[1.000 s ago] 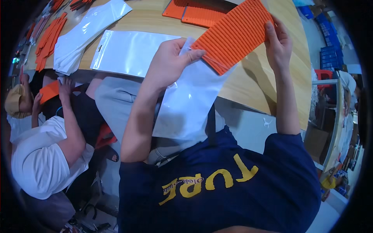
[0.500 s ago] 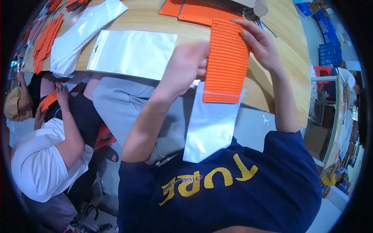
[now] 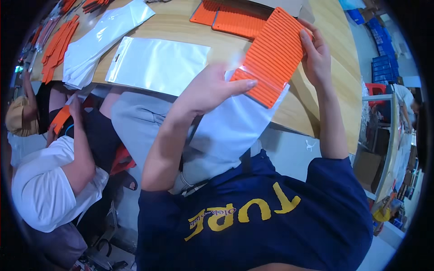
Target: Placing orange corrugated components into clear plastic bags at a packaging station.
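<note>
An orange ribbed panel (image 3: 276, 47) is tilted above the table's near edge, its lower end inside the mouth of a white, clear-fronted plastic bag (image 3: 228, 128). My right hand (image 3: 317, 56) grips the panel by its upper right edge, fingers behind and thumb near the side. My left hand (image 3: 210, 90) pinches the bag at its mouth, the thumb lying across the panel's lower left part. The fingers beneath are hidden. Below my hands the bag hangs over my lap.
Another white bag (image 3: 158, 65) lies flat on the wooden table, beside a stack of bags (image 3: 97, 47). Two ribbed orange panels (image 3: 237, 22) lie at the back near a cardboard box (image 3: 285, 7). Orange strips (image 3: 58, 49) are at far left. A co-worker (image 3: 54, 180) sits to my left.
The panel has tilted, its top leaning right, and risen slightly. My left hand has shifted, its thumb now over the bag's mouth. The bag has swung left and turned its wide face up.
</note>
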The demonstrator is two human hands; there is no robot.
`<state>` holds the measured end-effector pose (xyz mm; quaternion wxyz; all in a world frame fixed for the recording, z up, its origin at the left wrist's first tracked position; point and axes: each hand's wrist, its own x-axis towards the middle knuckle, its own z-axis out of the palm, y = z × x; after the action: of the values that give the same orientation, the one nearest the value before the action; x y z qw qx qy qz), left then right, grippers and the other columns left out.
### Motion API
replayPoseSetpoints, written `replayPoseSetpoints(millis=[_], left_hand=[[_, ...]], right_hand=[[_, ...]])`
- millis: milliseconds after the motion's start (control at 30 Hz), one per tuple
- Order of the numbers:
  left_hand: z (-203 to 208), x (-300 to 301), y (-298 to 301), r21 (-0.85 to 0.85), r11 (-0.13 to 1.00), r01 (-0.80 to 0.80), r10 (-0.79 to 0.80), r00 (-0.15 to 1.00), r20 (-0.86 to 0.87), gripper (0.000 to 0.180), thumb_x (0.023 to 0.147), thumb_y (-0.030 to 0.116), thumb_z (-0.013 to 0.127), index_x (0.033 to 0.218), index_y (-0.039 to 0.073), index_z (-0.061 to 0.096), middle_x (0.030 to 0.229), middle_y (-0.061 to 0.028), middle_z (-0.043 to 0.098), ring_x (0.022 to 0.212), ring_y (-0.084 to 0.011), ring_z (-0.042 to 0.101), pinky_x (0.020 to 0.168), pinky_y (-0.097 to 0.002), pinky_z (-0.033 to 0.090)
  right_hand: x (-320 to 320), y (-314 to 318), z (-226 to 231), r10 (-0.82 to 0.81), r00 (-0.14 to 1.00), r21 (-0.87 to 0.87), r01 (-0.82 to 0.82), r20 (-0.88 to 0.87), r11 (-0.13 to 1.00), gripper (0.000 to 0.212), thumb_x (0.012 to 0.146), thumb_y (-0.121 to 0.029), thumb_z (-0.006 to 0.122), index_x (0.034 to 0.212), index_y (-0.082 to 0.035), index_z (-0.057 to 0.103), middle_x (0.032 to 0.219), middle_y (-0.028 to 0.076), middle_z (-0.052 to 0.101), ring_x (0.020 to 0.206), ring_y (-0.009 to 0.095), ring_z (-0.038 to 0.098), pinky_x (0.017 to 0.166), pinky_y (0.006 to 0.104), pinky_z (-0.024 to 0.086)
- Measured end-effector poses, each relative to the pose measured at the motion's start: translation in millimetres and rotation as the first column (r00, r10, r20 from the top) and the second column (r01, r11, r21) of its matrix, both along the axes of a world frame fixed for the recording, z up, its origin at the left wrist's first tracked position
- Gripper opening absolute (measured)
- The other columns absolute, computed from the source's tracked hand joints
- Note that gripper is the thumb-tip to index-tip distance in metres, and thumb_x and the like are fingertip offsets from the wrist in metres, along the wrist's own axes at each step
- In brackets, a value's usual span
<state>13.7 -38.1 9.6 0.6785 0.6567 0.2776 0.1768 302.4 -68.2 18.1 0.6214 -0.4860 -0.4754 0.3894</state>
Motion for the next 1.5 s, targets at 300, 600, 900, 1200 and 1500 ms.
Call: replayPoseSetpoints(millis=[300, 600, 900, 1200, 1500], left_hand=[[2.5, 11.2, -9.7, -0.222, 0.963, -0.15, 0.18, 0.976, 0.122, 0.028, 0.095, 0.012, 0.072, 0.111, -0.01, 0.067, 0.094, -0.0171, 0.075, 0.075, -0.0172, 0.073, 0.065, -0.0215, 0.06], [1.4, 16.7, -12.4, -0.231, 0.949, -0.214, 0.266, 0.938, 0.222, 0.024, 0.096, 0.015, 0.071, 0.101, -0.008, 0.067, 0.084, -0.0137, 0.073, 0.064, -0.0147, 0.069, 0.054, -0.0207, 0.053], [-3.9, 16.7, -7.5, -0.091, 0.965, -0.245, 0.26, 0.935, 0.241, 0.022, 0.098, 0.016, 0.07, 0.101, -0.005, 0.066, 0.085, -0.0128, 0.071, 0.07, -0.0137, 0.066, 0.062, -0.0222, 0.053], [-5.8, 3.7, 5.1, -0.051, 0.927, -0.371, 0.367, 0.875, 0.315, 0.017, 0.101, 0.016, 0.064, 0.098, -0.002, 0.065, 0.085, -0.0087, 0.069, 0.069, -0.0105, 0.062, 0.063, -0.0208, 0.05], [-1.5, 3.4, 2.5, 0.083, 0.936, -0.341, 0.284, 0.874, 0.395, 0.017, 0.101, 0.016, 0.064, 0.096, 0.0, 0.065, 0.08, -0.0069, 0.067, 0.068, -0.01, 0.06, 0.064, -0.0211, 0.048]], right_hand=[[-14.1, -13.1, 2.3, 0.22, 0.949, -0.037, -0.217, 0.225, 0.975, 0.032, 0.106, -0.02, 0.058, 0.131, -0.001, 0.061, 0.119, 0.01, 0.064, 0.106, 0.015, 0.063, 0.092, 0.027, 0.053], [-34.6, -19.0, 11.4, 0.311, 0.751, 0.053, -0.417, 0.583, 0.908, 0.025, 0.092, -0.02, 0.076, 0.11, -0.003, 0.072, 0.113, 0.009, 0.064, 0.109, 0.019, 0.06, 0.096, 0.0325, 0.049], [-42.2, -24.4, 12.3, 0.452, 0.706, -0.105, -0.477, 0.546, 0.872, 0.023, 0.083, -0.021, 0.084, 0.095, -0.004, 0.074, 0.113, 0.011, 0.064, 0.103, 0.021, 0.062, 0.09, 0.0316, 0.05], [-45.2, -25.0, 14.3, 0.261, 0.912, -0.172, -0.215, 0.318, 0.961, 0.025, 0.092, -0.023, 0.077, 0.087, 0.001, 0.072, 0.09, 0.008, 0.066, 0.08, 0.015, 0.062, 0.071, 0.0243, 0.05], [-35.8, -26.8, 11.7, 0.455, 0.789, -0.204, -0.407, 0.412, 0.89, 0.027, 0.095, -0.025, 0.073, 0.088, 0.001, 0.073, 0.077, 0.005, 0.064, 0.069, 0.012, 0.056, 0.064, 0.0233, 0.045]])
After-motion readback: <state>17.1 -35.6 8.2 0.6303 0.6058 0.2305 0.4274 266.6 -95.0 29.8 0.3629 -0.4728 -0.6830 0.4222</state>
